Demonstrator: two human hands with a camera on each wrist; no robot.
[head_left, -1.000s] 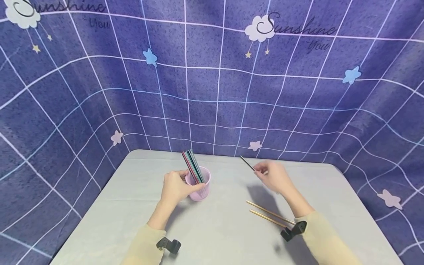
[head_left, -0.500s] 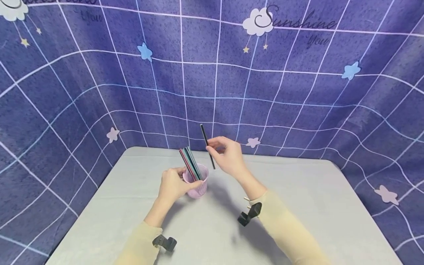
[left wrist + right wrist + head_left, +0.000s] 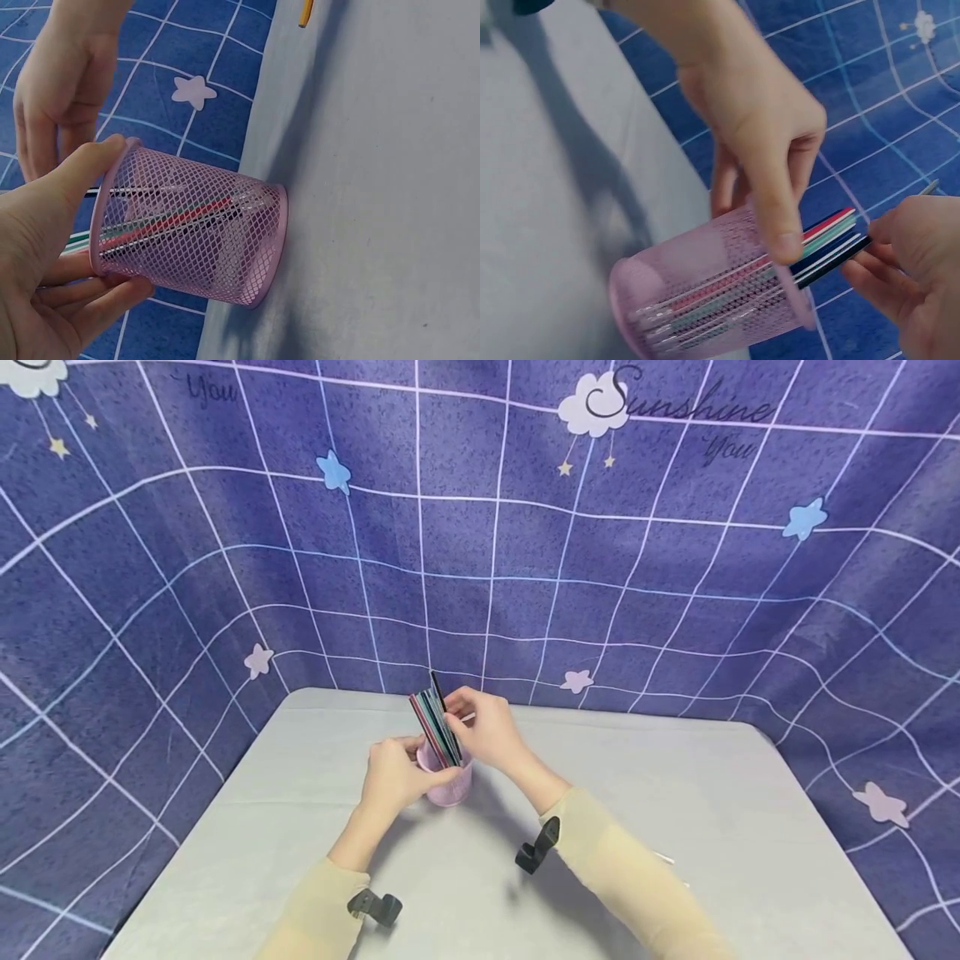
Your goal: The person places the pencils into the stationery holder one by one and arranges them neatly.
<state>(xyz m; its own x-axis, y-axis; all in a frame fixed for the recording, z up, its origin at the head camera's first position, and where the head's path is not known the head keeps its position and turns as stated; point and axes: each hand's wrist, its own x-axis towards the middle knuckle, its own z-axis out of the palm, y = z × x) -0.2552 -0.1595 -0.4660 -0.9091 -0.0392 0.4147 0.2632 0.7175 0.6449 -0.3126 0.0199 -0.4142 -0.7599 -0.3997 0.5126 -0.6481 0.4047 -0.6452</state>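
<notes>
A pink mesh pen holder stands on the table, with several thin coloured pencil-like sticks leaning in it, red, green, white and dark. My left hand holds the holder by its rim; the thumb and fingers curl round the rim in the left wrist view, where the mesh wall shows the sticks inside. With thumb and fingertips, my right hand pinches a black pencil-like stick above the holder's mouth. In the right wrist view, my right hand is beside the bundle's upper ends.
A pale tablecloth covers the table. Light stick ends show beyond the right sleeve, which hides the rest. One orange stick end appears in the left wrist view. A blue gridded curtain surrounds the table's back and sides.
My right hand has carried the black stick leftward from the table's right side, tilted it upright, and lowered it to the holder. My left hand keeps its hold on the holder.
</notes>
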